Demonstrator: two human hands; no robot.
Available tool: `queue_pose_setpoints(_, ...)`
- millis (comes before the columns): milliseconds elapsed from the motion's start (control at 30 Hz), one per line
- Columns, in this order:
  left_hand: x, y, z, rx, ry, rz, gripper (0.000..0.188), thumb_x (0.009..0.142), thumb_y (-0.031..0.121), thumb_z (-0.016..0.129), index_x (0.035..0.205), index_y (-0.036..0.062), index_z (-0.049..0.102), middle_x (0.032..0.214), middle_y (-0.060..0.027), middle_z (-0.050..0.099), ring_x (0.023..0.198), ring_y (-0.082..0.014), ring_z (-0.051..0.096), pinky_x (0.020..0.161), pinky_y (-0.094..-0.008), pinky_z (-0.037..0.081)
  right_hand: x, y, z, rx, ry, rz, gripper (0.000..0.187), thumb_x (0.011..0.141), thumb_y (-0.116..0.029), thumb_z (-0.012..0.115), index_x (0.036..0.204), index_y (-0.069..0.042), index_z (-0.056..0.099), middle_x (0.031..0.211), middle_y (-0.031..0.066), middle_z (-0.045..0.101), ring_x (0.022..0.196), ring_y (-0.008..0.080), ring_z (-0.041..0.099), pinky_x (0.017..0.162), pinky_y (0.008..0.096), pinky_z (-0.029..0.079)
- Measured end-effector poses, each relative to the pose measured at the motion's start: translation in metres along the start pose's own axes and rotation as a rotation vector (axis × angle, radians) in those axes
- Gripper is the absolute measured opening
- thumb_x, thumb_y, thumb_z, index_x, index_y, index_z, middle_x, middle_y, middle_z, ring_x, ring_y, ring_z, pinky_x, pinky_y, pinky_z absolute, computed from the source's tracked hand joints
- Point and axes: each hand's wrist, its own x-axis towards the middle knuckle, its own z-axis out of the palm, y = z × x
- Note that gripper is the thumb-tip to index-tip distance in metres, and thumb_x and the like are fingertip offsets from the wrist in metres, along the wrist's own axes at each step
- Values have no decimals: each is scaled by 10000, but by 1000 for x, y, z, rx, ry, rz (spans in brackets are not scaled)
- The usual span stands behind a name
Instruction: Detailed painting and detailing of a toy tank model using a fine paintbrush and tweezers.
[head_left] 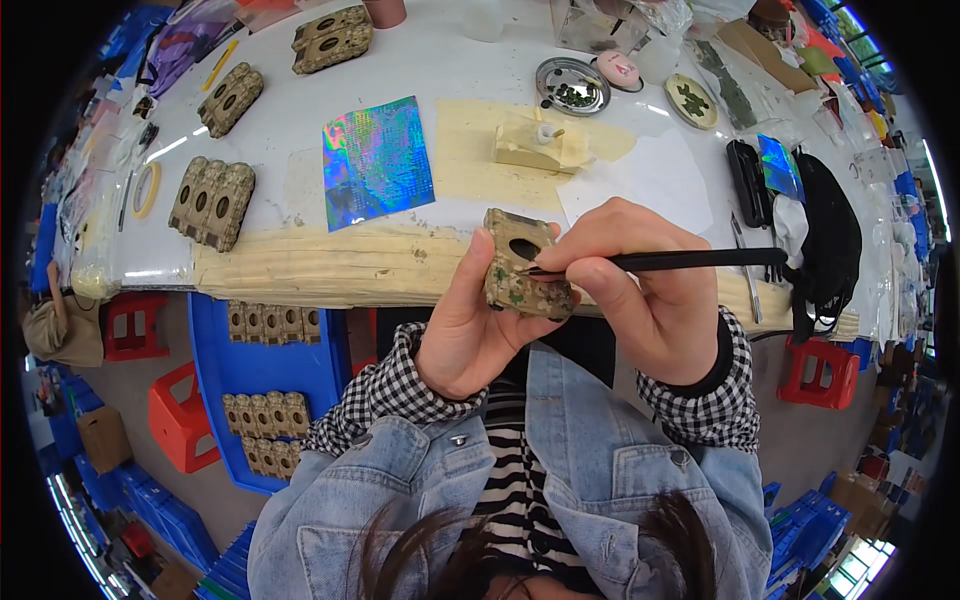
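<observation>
My left hand [463,335] is closed around a small camouflage-patterned case [518,290] with a dark oval opening, held tilted above the table's front edge. Bright green patches show on its tan and brown face. Pinched between the thumb and fingers of my right hand [640,275] is a slim black pointed tool [700,260], perhaps tweezers. Its tip is at the case's face, just below the oval opening; whether it touches cannot be made out. My right fingertips hide part of the case's right side.
A shiny holographic sheet [380,162] and a cream block [540,143] lie beyond my hands. A round dish [573,86] holds small dark green bits. More camouflage cases [213,203] stand at left; others fill a blue tray [255,375] below. Silver tweezers [746,268] lie right.
</observation>
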Motion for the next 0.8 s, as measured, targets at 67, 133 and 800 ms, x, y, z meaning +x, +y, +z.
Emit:
queue_pose_setpoints(67,0,0,0,-5,2,2,599,996,490,320,1362,18,367,1233,-105,552,1090,-190,599,905,-337,542,0,0,0,6,2,6,102,857,-96,648,873,5,644,796,90,632,697,231,581,612,318,470)
queue_pose_setpoints(133,0,0,0,-21,-8,2,602,996,492,316,1362,17,368,1220,-107,560,1082,-197,604,902,-335,543,0,0,0,12,2,10,102,858,-96,648,874,5,644,796,92,631,689,232,578,608,320,469)
queue_pose_setpoints(800,-1,1,-5,-119,-83,-33,626,982,534,310,1341,31,410,1164,-91,593,1048,-219,620,888,-314,544,-5,6,3,87,72,10,137,899,-108,611,885,24,648,795,108,636,707,200,616,623,286,478)
